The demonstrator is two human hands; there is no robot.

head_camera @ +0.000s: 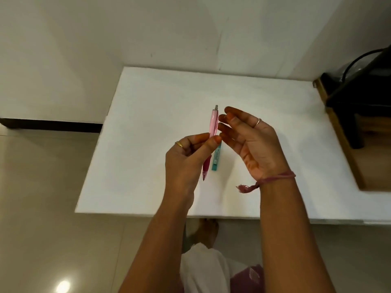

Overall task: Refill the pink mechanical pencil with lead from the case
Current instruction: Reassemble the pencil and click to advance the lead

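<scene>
The pink mechanical pencil [213, 127] stands nearly upright at the centre of the frame, its grey push-button end up and its dark tip down, and I have it pinched at mid-barrel between thumb and forefinger of my left hand [186, 157], a grip closed on the pencil. I judge this the opening step: the cap looks still on, so next my right hand [247, 140], just right of the barrel with fingers spread and holding nothing, must pull that end off. The teal lead case [216, 158] lies on the white bench [148, 123] just below, untouched.
</scene>
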